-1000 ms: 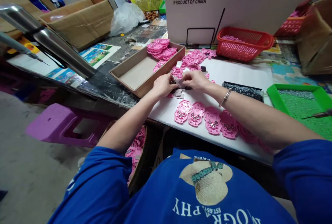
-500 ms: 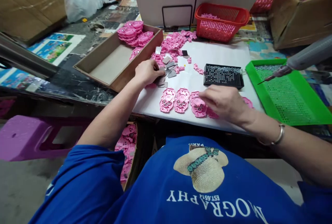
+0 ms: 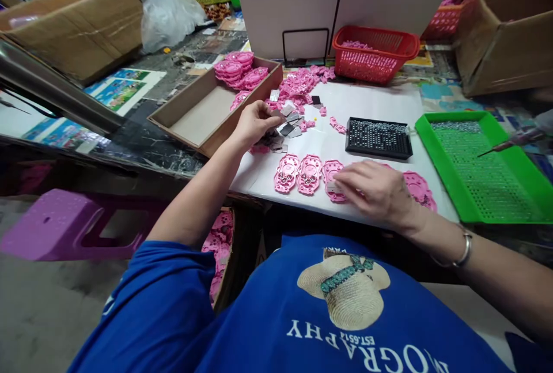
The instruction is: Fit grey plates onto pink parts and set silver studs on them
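Note:
On the white work surface, a row of pink plastic casings (image 3: 309,174) lies near the front edge, with shiny metal bits on the left ones. My right hand (image 3: 382,193) is over the row, its fingertips pressed together at a small grey plate (image 3: 334,187) on the third casing. The palm hides casings beneath it. My left hand (image 3: 256,123) rests at a loose heap of thin grey plates (image 3: 290,126), thumb and fingers pinched. Whatever is between them is too small to make out. One pink casing (image 3: 418,189) shows right of my right hand.
A cardboard tray (image 3: 190,113) holds stacked pink casings. Behind the plates lies a pile of small pink parts (image 3: 300,86). A black tray of screws (image 3: 379,138), a green tray (image 3: 488,171), a red basket (image 3: 375,56) and a hanging screwdriver (image 3: 518,138) stand rightward.
My right hand has left the grey plates beside my left hand and come right to the casings; a grey plate now shows on the third one. My left hand stays at the heap.

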Available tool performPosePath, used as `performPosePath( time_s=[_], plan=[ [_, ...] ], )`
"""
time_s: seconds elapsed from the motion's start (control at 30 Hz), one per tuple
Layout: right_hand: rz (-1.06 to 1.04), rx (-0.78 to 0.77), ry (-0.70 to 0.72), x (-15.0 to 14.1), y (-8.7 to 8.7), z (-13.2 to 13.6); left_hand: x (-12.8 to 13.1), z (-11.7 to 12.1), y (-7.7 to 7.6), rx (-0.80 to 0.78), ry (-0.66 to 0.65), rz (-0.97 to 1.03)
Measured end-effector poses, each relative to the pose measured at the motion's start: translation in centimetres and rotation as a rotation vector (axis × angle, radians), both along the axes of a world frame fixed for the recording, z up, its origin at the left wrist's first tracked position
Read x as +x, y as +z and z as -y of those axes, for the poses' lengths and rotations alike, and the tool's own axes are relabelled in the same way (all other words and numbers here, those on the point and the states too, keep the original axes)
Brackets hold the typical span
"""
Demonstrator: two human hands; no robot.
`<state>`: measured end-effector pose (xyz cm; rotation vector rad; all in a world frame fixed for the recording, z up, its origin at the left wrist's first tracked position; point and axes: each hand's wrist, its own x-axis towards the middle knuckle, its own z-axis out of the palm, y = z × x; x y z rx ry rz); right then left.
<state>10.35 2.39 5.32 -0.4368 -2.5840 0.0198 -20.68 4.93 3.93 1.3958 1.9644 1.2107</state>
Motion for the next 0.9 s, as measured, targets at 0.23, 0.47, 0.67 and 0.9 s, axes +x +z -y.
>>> performPosePath(
  time_s=[0.23,0.47,0.67,0.9],
  plan=[
    [-0.28,-0.763,-0.143,-6.5,2.2,-4.8,3.5,2.4,2.6,-0.046,-0.288,0.48],
    [-0.381,-1.09,-0.128,-7.1,2.7,-5.5,5.7,3.0,2.6,-0.065,-0.472,0.579],
    [-0.17,-0.402,-0.297,1.1,2.9,-2.9,6.7,2.9,3.0,-0.094,-0.348,0.643],
    [0.213,0.082,-0.209,5.8,-1.8,-0.1,8.3,3.2,2.6,-0.121,-0.301,0.703]
  ],
)
